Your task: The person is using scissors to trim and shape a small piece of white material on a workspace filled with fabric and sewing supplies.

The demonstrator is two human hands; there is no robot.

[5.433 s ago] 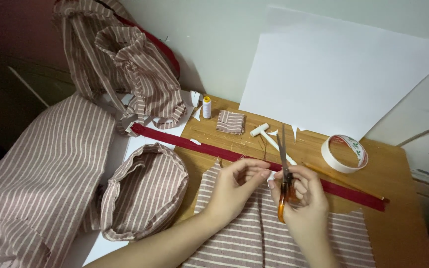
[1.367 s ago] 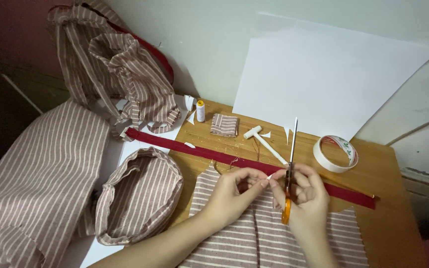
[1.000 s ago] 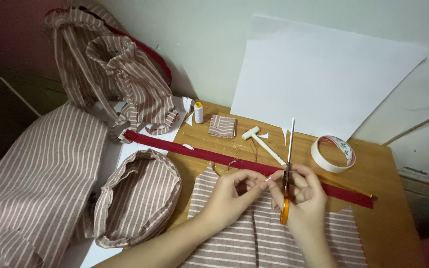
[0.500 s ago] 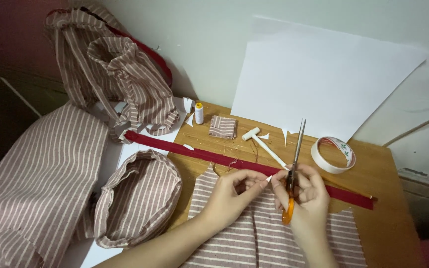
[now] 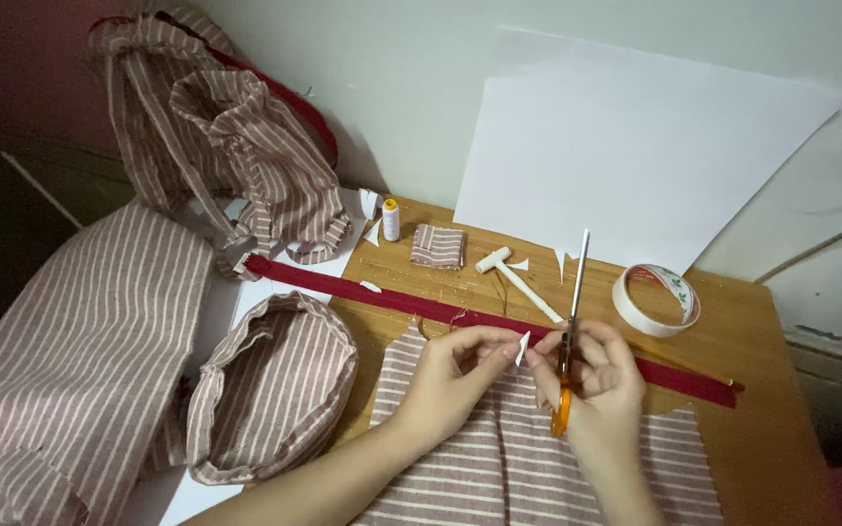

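Observation:
My right hand [image 5: 598,382] grips orange-handled scissors [image 5: 567,331] with the blades pointing up and away. My left hand [image 5: 455,375] pinches a small white scrap [image 5: 522,349] at its fingertips, touching the right hand's fingers. Both hands hover over a piece of pink-and-white striped fabric [image 5: 499,468] on the wooden table [image 5: 782,419]. A long dark red zipper strip [image 5: 382,298] lies across the table just beyond the hands.
A roll of white tape [image 5: 657,299], a small white hammer-shaped tool [image 5: 514,276], a folded striped patch [image 5: 438,245] and a thread spool [image 5: 391,219] lie on the table. A white paper sheet [image 5: 626,146] leans on the wall. Striped fabric bags [image 5: 270,399] sit at left.
The scissors tilted slightly and the hands stayed together over the fabric; the view shifted a little. The white scrap now shows between the fingertips.

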